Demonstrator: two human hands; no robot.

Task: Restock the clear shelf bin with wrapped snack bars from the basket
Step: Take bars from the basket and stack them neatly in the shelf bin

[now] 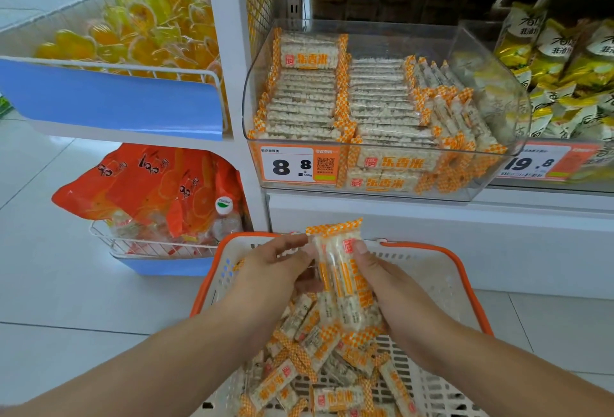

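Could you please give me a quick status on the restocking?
Both hands, left and right, grip a bundle of bars above the basket. Clear bin partly filled. Nothing blocking.

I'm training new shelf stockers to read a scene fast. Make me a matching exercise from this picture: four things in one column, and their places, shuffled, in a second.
Things:
1. clear bin
2. basket
3. bundle of bars
4. price tag reading 8.8

Places:
A. on the floor below the shelf
B. on the clear bin's front
C. on the shelf
D. held in both hands, over the basket

Pairs: 1-C, 2-A, 3-D, 4-B
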